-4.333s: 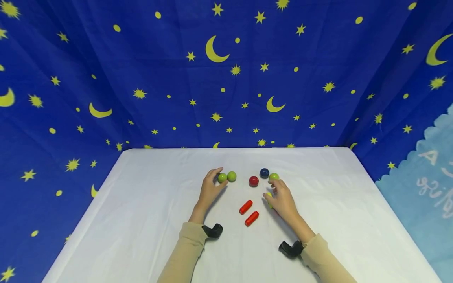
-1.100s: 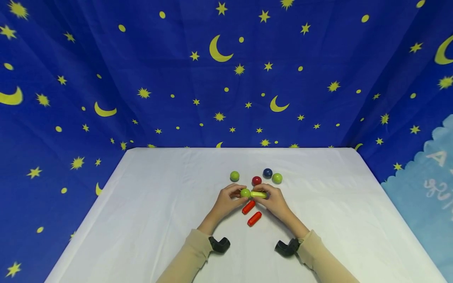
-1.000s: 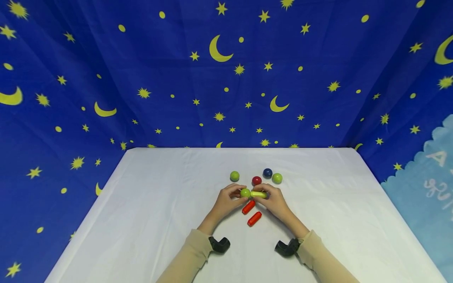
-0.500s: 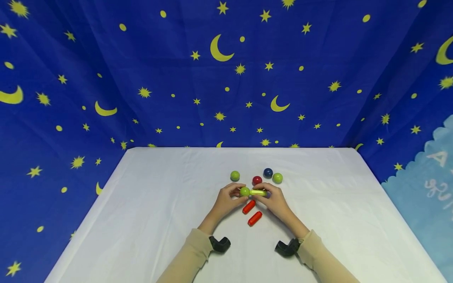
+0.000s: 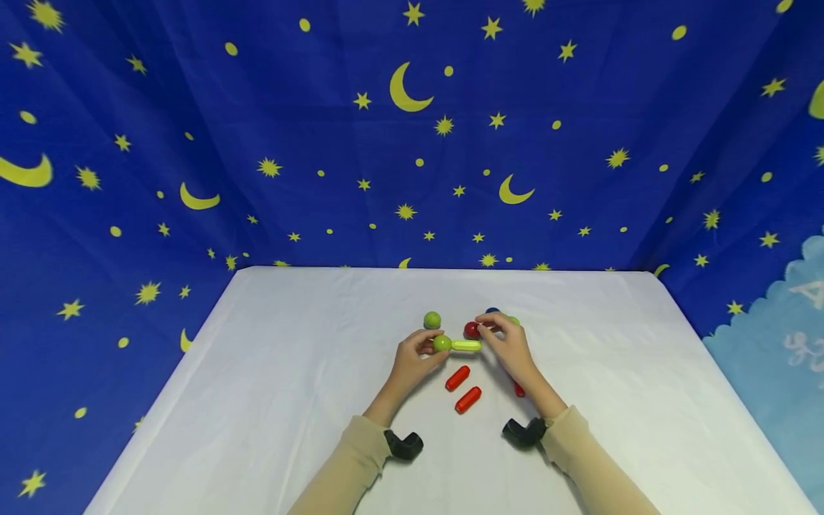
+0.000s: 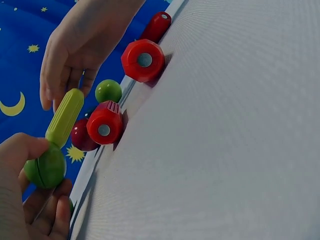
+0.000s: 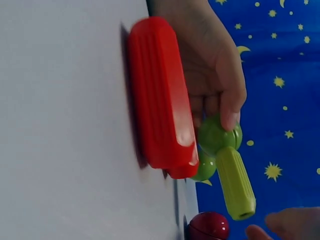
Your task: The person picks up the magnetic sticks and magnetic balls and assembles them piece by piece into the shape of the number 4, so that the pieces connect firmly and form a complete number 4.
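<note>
My left hand point(image 5: 412, 360) pinches a green ball point(image 5: 441, 343) between thumb and fingers. A yellow-green ribbed rod point(image 5: 466, 345) sticks out from that ball to the right, held up by it above the table. My right hand point(image 5: 513, 352) is off the rod, its fingers loosely bent and holding nothing. In the head view its fingertips overlap a dark red ball point(image 5: 471, 330); in the right wrist view the red ball point(image 7: 209, 226) shows apart from the fingertips point(image 7: 287, 222). The right hand partly hides a navy ball point(image 5: 492, 310) and another green ball point(image 5: 513, 320).
Two red rods point(image 5: 458, 378) lie side by side in front of the hands, with grey discs in their ends point(image 6: 144, 60). A third red rod point(image 5: 519, 390) shows partly under the right wrist. One more green ball point(image 5: 432, 320) sits beyond the left hand on the white-covered table point(image 5: 290, 372).
The left hand has lifted its green ball off the table and brought it to the rod. The right hand has let go of the rod and moved away toward the red ball.
</note>
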Available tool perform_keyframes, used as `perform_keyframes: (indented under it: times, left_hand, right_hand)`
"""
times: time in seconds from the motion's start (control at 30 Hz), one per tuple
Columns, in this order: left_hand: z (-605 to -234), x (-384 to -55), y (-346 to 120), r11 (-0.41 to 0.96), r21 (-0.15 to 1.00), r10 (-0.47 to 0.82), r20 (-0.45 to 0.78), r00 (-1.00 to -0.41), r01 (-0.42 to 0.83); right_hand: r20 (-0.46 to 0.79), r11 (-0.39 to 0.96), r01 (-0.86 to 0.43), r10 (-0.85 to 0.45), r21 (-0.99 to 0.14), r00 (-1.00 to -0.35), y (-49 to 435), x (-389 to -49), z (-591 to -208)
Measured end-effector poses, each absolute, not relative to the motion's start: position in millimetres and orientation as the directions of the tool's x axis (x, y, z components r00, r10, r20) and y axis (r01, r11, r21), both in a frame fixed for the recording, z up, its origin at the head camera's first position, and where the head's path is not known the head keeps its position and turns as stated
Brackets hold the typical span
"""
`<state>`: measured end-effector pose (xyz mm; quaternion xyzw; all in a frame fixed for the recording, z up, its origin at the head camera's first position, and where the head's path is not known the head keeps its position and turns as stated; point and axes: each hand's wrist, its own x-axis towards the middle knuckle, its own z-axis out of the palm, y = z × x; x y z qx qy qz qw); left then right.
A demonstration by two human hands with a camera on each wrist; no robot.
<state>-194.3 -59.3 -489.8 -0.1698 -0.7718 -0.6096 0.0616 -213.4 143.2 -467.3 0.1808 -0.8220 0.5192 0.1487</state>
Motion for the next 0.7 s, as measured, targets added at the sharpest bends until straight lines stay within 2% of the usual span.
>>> perform_keyframes:
  times: [0.3, 0.7]
  left_hand:
    - [-493.5, -196.9, -57.1, 0.199, 0.931, 0.062, 0.299, -0.952, 0.306]
    - [-489.7, -195.9, -56.7, 0.170, 0.932, 0.053, 0.315, -0.947, 0.320]
  right_hand:
    - [0.341, 0.459, -0.395, -0.199, -0.796, -0.919, 148.4, -239.4, -500.7]
    - [0.260, 0.506, -0.344, -0.231, -0.791, -0.938, 147.9, -242.6, -506.0]
